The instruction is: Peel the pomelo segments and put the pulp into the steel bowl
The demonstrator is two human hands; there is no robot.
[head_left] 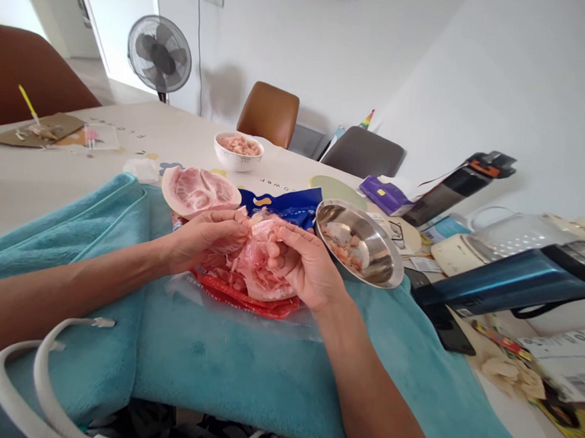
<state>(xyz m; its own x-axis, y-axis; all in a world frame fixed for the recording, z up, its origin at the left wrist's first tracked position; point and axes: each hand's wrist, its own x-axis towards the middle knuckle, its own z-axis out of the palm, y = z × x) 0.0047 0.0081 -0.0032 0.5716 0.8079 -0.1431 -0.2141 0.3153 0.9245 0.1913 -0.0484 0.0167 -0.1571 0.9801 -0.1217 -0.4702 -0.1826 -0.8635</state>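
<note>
Both my hands grip a torn piece of pink pomelo flesh with white membrane, held over a red and blue plastic bag. My left hand pinches its left side with curled fingers. My right hand closes on its right side. A half pomelo with pink flesh lies just behind my left hand. A steel bowl holding a few pulp pieces sits right of my right hand. A white bowl of peeled pulp stands farther back.
A teal blanket covers my lap and the table edge. A blue flask, a phone, packets and papers crowd the right. A standing fan and brown chairs are behind the table. White headphones hang at the lower left.
</note>
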